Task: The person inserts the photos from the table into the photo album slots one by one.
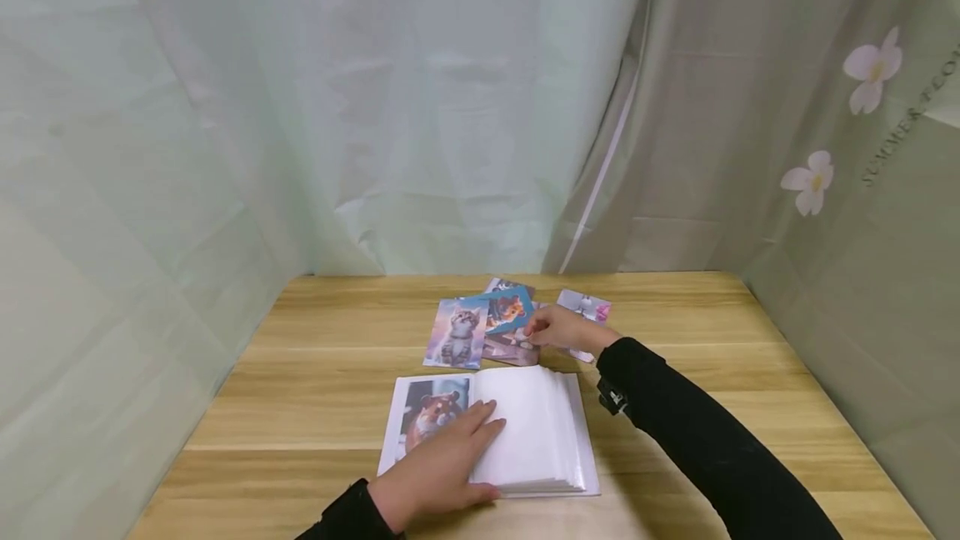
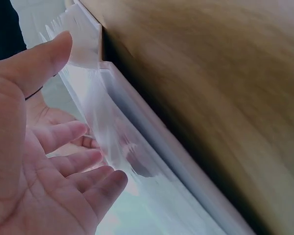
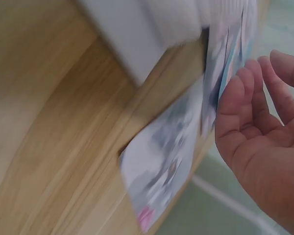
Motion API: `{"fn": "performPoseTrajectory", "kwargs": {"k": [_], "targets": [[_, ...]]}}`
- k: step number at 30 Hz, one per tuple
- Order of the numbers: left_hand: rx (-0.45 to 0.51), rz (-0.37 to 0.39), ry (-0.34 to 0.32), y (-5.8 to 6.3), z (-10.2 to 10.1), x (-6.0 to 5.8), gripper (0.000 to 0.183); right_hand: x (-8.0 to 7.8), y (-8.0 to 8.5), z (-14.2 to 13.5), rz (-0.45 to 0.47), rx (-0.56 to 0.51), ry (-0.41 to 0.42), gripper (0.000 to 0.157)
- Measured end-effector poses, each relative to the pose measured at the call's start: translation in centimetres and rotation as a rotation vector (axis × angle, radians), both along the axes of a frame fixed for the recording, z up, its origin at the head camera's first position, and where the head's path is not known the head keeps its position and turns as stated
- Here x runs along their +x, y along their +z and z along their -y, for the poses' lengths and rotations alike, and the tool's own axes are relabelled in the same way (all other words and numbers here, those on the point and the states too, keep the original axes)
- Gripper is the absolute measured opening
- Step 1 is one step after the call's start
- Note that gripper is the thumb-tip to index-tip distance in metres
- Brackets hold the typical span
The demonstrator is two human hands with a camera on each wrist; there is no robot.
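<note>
An open photo album (image 1: 521, 427) lies on the table, a picture of a brown animal (image 1: 435, 411) in its left page and a blank white page on the right. My left hand (image 1: 442, 465) rests across the album's middle, its fingers extended over the pages. Beyond the album, my right hand (image 1: 562, 329) is over a loose pile of picture cards, fingers bent, with a gap between thumb and fingertips in the right wrist view. Nearest to it are a blue-bordered card with an orange animal (image 1: 508, 312) and a brownish card (image 1: 512, 350) partly under it.
A kitten card (image 1: 457, 333) lies at the pile's left. Another card with a pink corner (image 3: 164, 159) lies to the right, partly covered by the right hand and forearm in the head view. Pale curtains (image 1: 465, 107) hang around the wooden table (image 1: 300, 407).
</note>
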State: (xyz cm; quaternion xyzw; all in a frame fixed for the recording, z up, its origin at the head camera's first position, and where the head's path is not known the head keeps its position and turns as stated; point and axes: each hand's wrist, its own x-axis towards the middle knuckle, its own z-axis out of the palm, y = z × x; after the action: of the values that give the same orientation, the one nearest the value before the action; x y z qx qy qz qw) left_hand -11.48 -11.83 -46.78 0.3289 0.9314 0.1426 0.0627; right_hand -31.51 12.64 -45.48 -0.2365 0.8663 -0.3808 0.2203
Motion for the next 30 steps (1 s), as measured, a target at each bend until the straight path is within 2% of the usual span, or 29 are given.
{"fn": "performPoseTrajectory", "kwargs": {"k": [7, 11, 15, 22, 26, 30], "targets": [[-0.015, -0.001, -0.007, -0.1, -0.4, -0.2, 0.081, -0.3, 0.4, -3.7, -0.07, 0.011, -0.066, 0.016], [-0.027, 0.014, -0.002, -0.3, -0.6, -0.1, 0.081, -0.6, 0.3, -5.4, -0.08, 0.055, -0.127, 0.017], [-0.03, 0.03, 0.006, -0.4, -0.8, 0.0, 0.08, -1.0, 0.2, -6.8, -0.105, 0.112, -0.203, 0.025], [-0.051, -0.005, 0.008, -0.5, -0.9, 0.0, 0.078, -2.3, -0.1, -8.4, -0.176, 0.185, -0.344, 0.045], [-0.059, -0.012, 0.005, -0.7, -1.0, 0.0, 0.077, -2.9, -0.5, -8.9, -0.231, 0.188, -0.387, 0.05], [-0.068, -0.016, 0.005, -0.7, -1.0, 0.1, 0.077, -3.4, -1.1, -9.0, -0.243, 0.204, -0.407, 0.052]]}}
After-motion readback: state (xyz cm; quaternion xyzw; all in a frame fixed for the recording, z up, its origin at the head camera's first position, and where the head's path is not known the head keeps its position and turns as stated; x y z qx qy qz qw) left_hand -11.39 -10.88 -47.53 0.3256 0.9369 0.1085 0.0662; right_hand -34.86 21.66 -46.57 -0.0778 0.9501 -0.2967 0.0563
